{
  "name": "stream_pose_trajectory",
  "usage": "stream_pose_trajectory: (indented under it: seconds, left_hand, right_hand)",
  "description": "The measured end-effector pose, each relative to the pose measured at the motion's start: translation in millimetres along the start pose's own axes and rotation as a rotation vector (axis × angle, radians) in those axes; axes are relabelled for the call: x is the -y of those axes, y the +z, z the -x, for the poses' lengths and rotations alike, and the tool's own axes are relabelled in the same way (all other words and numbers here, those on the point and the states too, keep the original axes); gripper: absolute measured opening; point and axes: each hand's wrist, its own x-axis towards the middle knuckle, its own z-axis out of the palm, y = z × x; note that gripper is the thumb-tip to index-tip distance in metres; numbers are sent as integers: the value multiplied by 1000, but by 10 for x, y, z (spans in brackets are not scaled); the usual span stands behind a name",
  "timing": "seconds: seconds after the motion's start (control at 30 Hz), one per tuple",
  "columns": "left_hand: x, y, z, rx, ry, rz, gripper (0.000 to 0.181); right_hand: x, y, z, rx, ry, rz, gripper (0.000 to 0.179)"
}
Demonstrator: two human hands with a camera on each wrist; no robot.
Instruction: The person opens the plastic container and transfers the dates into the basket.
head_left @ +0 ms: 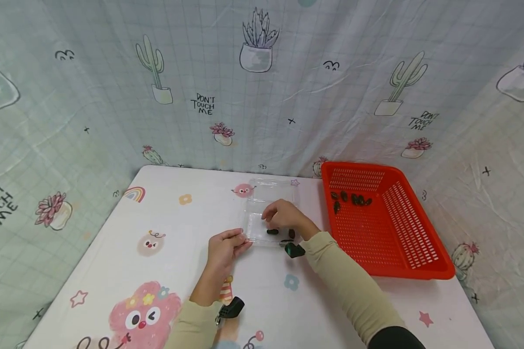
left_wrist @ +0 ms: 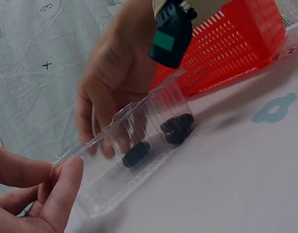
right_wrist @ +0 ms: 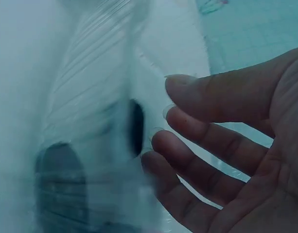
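From the head camera I saw a clear plastic box (head_left: pixel 268 213) lying open on the table (head_left: pixel 166 252), its lid folded back away from the person. The left hand (head_left: pixel 224 249) pinched the near left corner of the box between thumb and fingers. The right hand (head_left: pixel 284 215) hung over the tray part, fingers loosely bent and holding nothing that I could see. Three small dark pieces (head_left: pixel 272 231) lay in the tray just under that hand. A red basket (head_left: pixel 419 252) stood just right of the box, with several more dark pieces (head_left: pixel 351 198) near its far edge.

From the left wrist camera I noted the left hand's fingertips (left_wrist: pixel 66 187) closed on the box rim (left_wrist: pixel 71 155). Two dark pieces (left_wrist: pixel 178 128) rested on the tray floor, and the right hand (left_wrist: pixel 114 82) was blurred behind the clear wall. The basket (left_wrist: pixel 226 43) stood beyond.

From the right wrist camera I recorded the right hand's fingers (right_wrist: pixel 212 145) slack and spread, gripping nothing, close to the box's ribbed wall (right_wrist: pixel 90 97). One dark piece (right_wrist: pixel 136 127) showed through the blurred plastic.
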Motion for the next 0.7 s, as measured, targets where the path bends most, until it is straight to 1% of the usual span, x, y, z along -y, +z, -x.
stream_pose_trajectory:
  seconds: [0.07,0.2,0.3,0.43,0.53,0.7]
  left_hand:
    - [-1,5,-1,4,1,4,36]
    - [4,11,2,15,0,6,37]
    - [12,15,4,18,0,3,36]
    - [21,24,5,16,2,6,35]
    - [30,24,9,19,11,9,36]
    - [52,-2,19,22,32,19,39]
  right_hand:
    - [-28,35,-4,-5,-19,76,23]
    - [-101,99,1,4,-13,139,22]
    - [-150,135,-6,-17,-8,178,18]
    - [-179,155,-26,-62,8,208,15]
    - [-172,163,-26,-91,30,211,14]
    - [-156,190,-37,-119,37,210,13]
